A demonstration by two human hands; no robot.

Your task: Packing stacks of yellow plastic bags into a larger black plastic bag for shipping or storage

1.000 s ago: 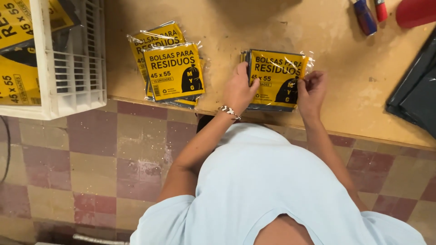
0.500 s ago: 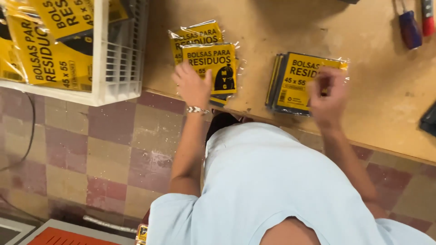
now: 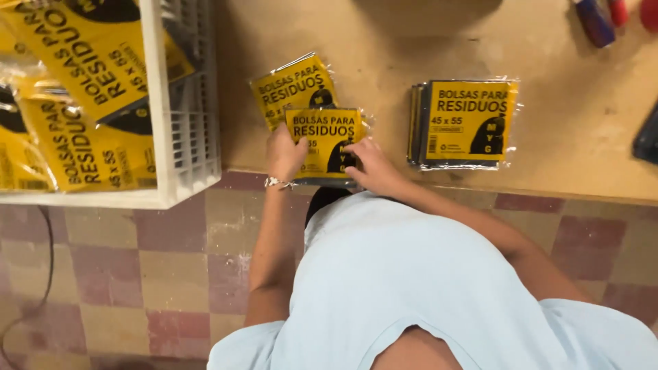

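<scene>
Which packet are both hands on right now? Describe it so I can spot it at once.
Start at the wooden table and follow its near edge rightward from the white plastic crate. Two yellow-and-black packets overlap there; the held packet is the lower, square-on one, gripped by the left hand and right hand. The tilted packet behind and the neat stack further right are untouched.

So over on the right there's a neat stack of yellow-and-black packets (image 3: 465, 123) sitting flat on the wooden table (image 3: 562, 164), well apart from everything else. A white plastic crate (image 3: 185, 116) is hanging out at the left edge, holding more big yellow packets (image 3: 82, 103) lying tilted inside it. A blue marker (image 3: 593, 20) and a red one (image 3: 618, 10) are lying near the top right corner. Checkered floor tiles (image 3: 137, 274) are showing below, with a dark cable (image 3: 38, 288) trailing across them.
</scene>
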